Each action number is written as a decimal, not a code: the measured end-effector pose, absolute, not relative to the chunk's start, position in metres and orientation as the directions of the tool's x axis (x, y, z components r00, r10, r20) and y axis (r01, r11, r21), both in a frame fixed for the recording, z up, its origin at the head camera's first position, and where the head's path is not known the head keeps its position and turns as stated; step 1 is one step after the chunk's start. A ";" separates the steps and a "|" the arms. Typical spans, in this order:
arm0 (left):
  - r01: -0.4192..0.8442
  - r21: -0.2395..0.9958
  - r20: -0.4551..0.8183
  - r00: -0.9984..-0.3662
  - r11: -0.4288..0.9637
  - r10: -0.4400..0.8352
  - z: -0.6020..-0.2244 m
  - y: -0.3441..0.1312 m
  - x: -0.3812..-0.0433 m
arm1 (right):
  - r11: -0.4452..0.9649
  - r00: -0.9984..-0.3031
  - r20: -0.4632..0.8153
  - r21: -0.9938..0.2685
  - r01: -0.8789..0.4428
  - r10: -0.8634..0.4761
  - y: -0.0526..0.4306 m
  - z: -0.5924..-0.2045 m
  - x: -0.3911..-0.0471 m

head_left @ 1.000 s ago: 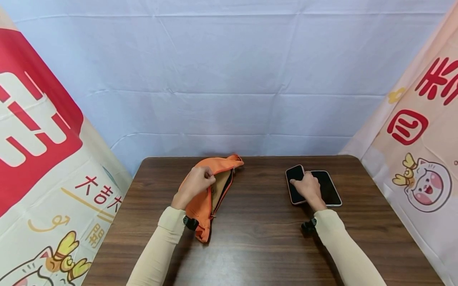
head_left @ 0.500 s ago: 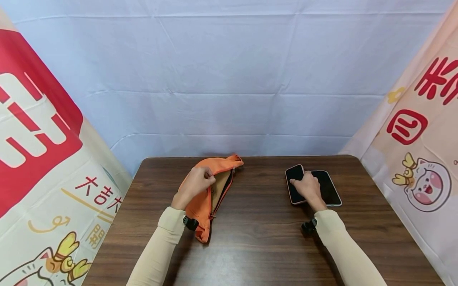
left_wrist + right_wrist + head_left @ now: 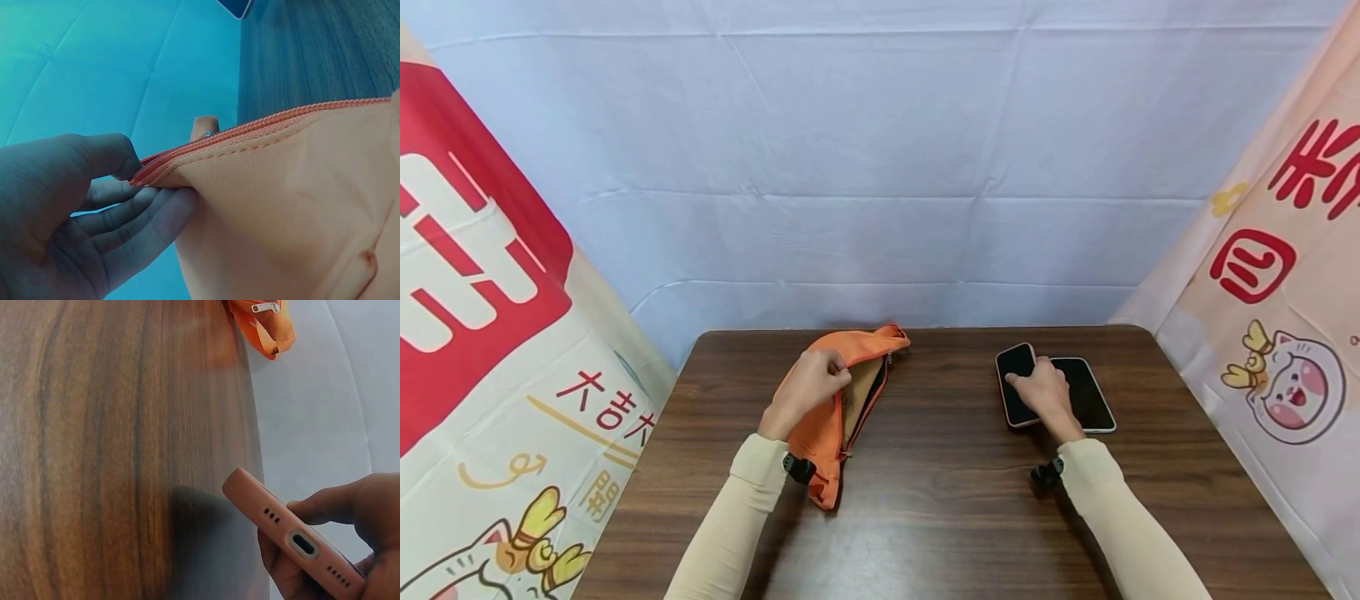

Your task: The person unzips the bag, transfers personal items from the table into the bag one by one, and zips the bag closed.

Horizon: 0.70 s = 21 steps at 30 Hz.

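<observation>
An orange zippered pouch (image 3: 817, 425) lies at the left of the table, its zipper undone and a tan lining showing. My left hand (image 3: 808, 383) pinches the zippered edge between thumb and fingers, as the left wrist view shows with the pouch's edge (image 3: 275, 125) pulled up. My right hand (image 3: 1047, 392) grips a phone in a pink case (image 3: 294, 540), thumb on the screen side and fingers beneath. In the head view the phone (image 3: 1017, 367) has its dark screen facing up. Part of a second, larger dark-screened device (image 3: 1090, 396) with a pale rim lies under and beside that hand.
The brown wooden table (image 3: 940, 500) ends at a pale cloth backdrop (image 3: 880, 167). Printed cloths with red characters and cartoon cats hang at left and right. Small black cameras (image 3: 800, 468) sit on both wrists.
The phone in my right hand has shifted very slightly up and to the left. My left hand keeps its pinch on the pouch's edge.
</observation>
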<state>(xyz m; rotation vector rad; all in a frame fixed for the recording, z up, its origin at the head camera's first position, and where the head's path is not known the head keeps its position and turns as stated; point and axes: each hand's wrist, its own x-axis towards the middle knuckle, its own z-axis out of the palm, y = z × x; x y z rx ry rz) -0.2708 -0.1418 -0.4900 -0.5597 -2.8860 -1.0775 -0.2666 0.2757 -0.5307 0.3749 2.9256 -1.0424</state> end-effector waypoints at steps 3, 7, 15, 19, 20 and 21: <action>0.331 0.636 0.132 -0.937 0.697 0.325 -0.490 -0.142 -0.271 | 0.749 -0.970 -0.095 -0.621 0.234 0.224 0.274 -0.530 -0.267; 0.333 0.640 0.132 -0.935 0.692 0.328 -0.489 -0.143 -0.271 | 0.752 -0.969 -0.095 -0.615 0.237 0.228 0.272 -0.529 -0.267; 0.333 0.638 0.130 -0.935 0.694 0.329 -0.489 -0.143 -0.271 | 0.743 -0.970 -0.100 -0.627 0.234 0.221 0.270 -0.528 -0.265; 0.335 0.641 0.131 -0.934 0.691 0.331 -0.489 -0.143 -0.270 | 0.744 -0.971 -0.099 -0.626 0.232 0.219 0.268 -0.528 -0.263; 0.335 0.641 0.131 -0.934 0.690 0.332 -0.489 -0.143 -0.270 | 0.744 -0.971 -0.096 -0.627 0.230 0.219 0.268 -0.528 -0.262; 0.336 0.642 0.131 -0.934 0.689 0.333 -0.489 -0.144 -0.270 | 0.742 -0.971 -0.093 -0.631 0.228 0.220 0.267 -0.528 -0.262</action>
